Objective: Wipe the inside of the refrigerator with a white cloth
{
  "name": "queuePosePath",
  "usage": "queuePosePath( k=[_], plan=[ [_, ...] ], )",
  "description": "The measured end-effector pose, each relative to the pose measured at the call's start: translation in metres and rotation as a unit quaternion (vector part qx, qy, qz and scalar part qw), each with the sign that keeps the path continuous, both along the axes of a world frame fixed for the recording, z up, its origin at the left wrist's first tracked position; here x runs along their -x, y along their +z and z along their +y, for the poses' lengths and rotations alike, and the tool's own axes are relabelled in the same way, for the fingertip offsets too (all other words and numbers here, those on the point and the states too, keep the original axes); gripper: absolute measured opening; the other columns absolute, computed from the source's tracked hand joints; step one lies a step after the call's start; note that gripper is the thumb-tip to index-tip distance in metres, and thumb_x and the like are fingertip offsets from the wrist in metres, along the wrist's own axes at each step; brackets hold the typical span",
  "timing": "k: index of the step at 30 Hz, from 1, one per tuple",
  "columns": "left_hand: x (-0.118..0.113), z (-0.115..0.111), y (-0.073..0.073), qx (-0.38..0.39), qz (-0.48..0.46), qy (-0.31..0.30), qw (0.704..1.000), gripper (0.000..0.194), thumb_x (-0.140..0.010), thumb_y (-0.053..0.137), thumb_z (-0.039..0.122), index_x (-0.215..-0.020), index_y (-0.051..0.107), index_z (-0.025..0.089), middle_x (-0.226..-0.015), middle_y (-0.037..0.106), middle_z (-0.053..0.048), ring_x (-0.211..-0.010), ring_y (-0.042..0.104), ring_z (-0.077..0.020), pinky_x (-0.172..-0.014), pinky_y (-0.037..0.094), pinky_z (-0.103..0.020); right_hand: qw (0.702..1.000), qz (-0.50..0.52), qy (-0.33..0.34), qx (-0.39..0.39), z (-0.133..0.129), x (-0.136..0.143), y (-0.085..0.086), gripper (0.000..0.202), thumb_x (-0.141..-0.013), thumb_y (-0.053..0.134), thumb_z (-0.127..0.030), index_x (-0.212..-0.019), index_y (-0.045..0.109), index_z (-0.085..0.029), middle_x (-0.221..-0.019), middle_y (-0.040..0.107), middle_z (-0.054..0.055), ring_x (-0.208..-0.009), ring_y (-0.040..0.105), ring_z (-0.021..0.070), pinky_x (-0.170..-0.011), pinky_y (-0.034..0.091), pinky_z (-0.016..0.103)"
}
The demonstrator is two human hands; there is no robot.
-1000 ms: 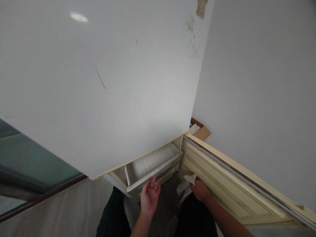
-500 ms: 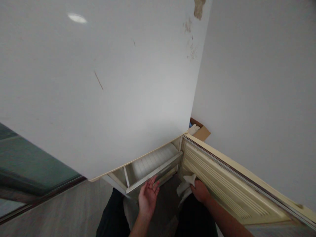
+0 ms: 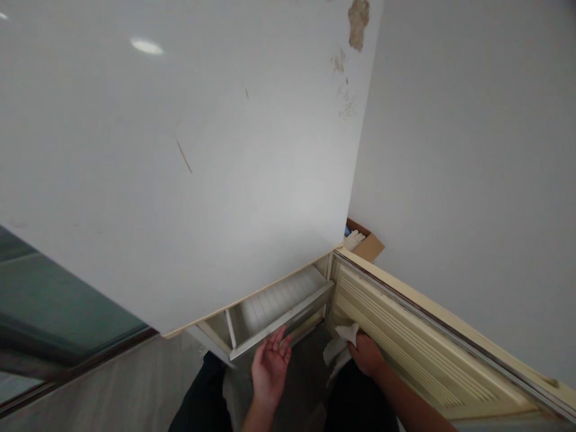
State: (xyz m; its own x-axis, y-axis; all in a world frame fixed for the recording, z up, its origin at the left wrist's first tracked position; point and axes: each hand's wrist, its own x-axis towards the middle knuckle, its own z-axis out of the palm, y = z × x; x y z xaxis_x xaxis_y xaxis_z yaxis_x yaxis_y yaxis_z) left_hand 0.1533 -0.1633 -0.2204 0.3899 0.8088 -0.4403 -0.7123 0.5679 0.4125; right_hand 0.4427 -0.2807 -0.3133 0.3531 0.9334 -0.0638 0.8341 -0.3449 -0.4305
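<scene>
My left hand is palm up with its fingers stretched out and holds nothing. Its fingertips are close to the front edge of a white drawer or shelf inside a white cabinet that looks like a small fridge; whether they touch I cannot tell. In my right hand is a crumpled whitish cloth, hanging down beside my knee. That hand is next to the ribbed, yellowed inner face of the open door.
A cardboard box holding a pale glove stands behind the door hinge. Brown stains mark the fridge top. To the right rises a plain wall. Greenish glass in a dark frame is at left, above a wood-look floor.
The view has tilted slightly, so the fridge top and its stains sit lower in the picture. Both hands keep nearly the same pose, the right still gripping the cloth.
</scene>
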Motion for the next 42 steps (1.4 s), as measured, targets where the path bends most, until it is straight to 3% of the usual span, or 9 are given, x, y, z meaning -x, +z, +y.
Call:
queuePosePath(
  k=[9,16,23,29,35,42],
  plan=[
    [0.007,0.002,0.001,0.022,-0.061,-0.025,0.998,0.035,-0.094,0.050,0.031,-0.119,0.067,0.013,-0.137,0.063,-0.016,-0.102,0.071,-0.0202,-0.081,0.057,-0.030,0.999,-0.026,0.000,0.042,0.004,0.007,0.011,0.040,-0.098,0.038,-0.033,-0.106,0.069,-0.009,-0.105,0.071,0.019,-0.103,0.066,0.0311,-0.091,0.046,0.038],
    [0.017,0.002,-0.011,-0.011,-0.084,-0.051,0.995,0.038,-0.096,0.050,0.033,-0.123,0.066,0.012,-0.142,0.059,-0.017,-0.120,0.065,-0.0237,-0.095,0.054,-0.034,0.998,-0.014,0.017,0.050,0.014,0.023,0.020,0.039,-0.098,0.040,-0.030,-0.109,0.069,-0.007,-0.108,0.070,0.021,-0.104,0.066,0.0324,-0.090,0.046,0.039],
    [0.016,0.002,-0.011,-0.023,-0.068,-0.039,0.997,0.040,-0.096,0.051,0.034,-0.127,0.065,0.013,-0.143,0.059,-0.017,-0.122,0.064,-0.0244,-0.098,0.053,-0.034,0.999,-0.005,0.015,0.035,0.014,0.020,0.017,0.037,-0.098,0.041,-0.032,-0.107,0.071,-0.012,-0.106,0.071,0.018,-0.102,0.066,0.0311,-0.090,0.046,0.038],
    [0.012,-0.003,-0.009,-0.044,-0.054,-0.038,0.997,0.041,-0.094,0.052,0.037,-0.127,0.066,0.018,-0.147,0.056,-0.013,-0.128,0.060,-0.0255,-0.099,0.052,-0.035,0.998,-0.032,0.004,0.055,0.013,0.020,0.015,0.040,-0.099,0.041,-0.034,-0.107,0.070,-0.007,-0.105,0.070,0.021,-0.103,0.066,0.0334,-0.089,0.046,0.039],
    [0.012,-0.005,-0.005,-0.075,-0.016,-0.043,0.996,0.040,-0.094,0.054,0.035,-0.125,0.067,0.013,-0.150,0.052,-0.017,-0.132,0.057,-0.0273,-0.100,0.052,-0.036,0.998,-0.031,0.008,0.054,0.013,0.020,0.020,0.040,-0.100,0.040,-0.034,-0.107,0.071,-0.010,-0.106,0.071,0.019,-0.102,0.067,0.0308,-0.089,0.046,0.037],
    [0.014,-0.003,-0.006,-0.040,-0.046,-0.046,0.997,0.038,-0.096,0.051,0.034,-0.122,0.068,0.014,-0.148,0.054,-0.015,-0.133,0.056,-0.0265,-0.102,0.052,-0.037,0.999,-0.028,0.010,0.042,0.014,0.020,0.016,0.039,-0.099,0.039,-0.031,-0.106,0.071,-0.009,-0.105,0.071,0.020,-0.102,0.067,0.0310,-0.089,0.047,0.038]
  ],
)
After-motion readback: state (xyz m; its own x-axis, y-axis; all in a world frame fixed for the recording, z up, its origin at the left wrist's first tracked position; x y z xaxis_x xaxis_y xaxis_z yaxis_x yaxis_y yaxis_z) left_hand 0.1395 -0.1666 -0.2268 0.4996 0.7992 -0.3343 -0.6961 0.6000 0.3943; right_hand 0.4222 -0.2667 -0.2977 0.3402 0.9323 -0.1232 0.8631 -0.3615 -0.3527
